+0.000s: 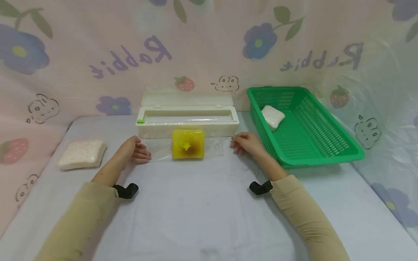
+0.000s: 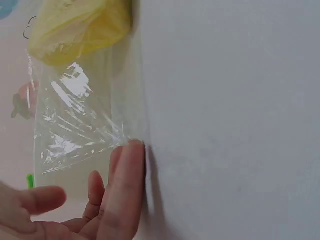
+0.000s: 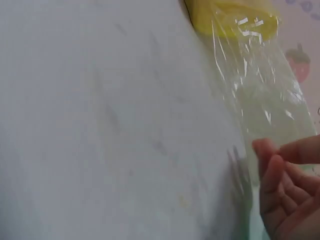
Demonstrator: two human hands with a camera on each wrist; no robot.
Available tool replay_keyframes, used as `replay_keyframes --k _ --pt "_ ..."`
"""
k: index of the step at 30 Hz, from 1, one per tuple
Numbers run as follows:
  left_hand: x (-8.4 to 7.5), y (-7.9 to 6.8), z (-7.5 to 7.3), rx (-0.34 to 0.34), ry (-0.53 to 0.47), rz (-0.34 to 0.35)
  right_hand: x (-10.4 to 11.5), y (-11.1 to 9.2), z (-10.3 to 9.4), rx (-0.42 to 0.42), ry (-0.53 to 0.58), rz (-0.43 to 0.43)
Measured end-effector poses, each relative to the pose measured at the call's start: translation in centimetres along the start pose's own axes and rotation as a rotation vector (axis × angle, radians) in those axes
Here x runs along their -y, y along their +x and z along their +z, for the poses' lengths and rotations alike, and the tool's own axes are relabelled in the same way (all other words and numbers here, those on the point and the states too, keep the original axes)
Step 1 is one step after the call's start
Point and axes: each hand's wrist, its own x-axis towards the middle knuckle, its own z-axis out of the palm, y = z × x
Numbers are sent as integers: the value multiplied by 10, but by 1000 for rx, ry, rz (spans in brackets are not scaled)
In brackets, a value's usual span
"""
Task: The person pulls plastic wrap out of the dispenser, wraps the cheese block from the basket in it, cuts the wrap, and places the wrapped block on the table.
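A yellow soap bar (image 1: 188, 144) with a brownish patch lies under clear cling film (image 1: 159, 149), in front of the white film dispenser (image 1: 187, 129). The film spreads out from both sides of the bar. At its left end, my left hand (image 1: 133, 152) touches the gathered film with fairly straight fingers, the thumb held apart in the left wrist view. My right hand (image 1: 247, 143) is at the other end, thumb and fingertips together at the film (image 3: 267, 110) in the right wrist view. The film between those fingertips is hard to see.
A speckled whitish soap bar (image 1: 82, 154) lies on the left of the table. On the right stands a green basket (image 1: 321, 159) with a white soap bar (image 1: 273, 116) inside, close beside my right forearm. A printed curtain (image 1: 202, 43) hangs behind.
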Motion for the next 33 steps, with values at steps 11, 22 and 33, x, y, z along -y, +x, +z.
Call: replay_keyframes --k 11,22,33 --pt "-21 7 1 -497 313 217 38 -6 35 -263 110 -454" --pt "-24 23 -5 -354 395 265 50 3 64 -88 63 -546" --pt "-13 33 -25 -221 463 322 79 14 87 -3 29 -550"
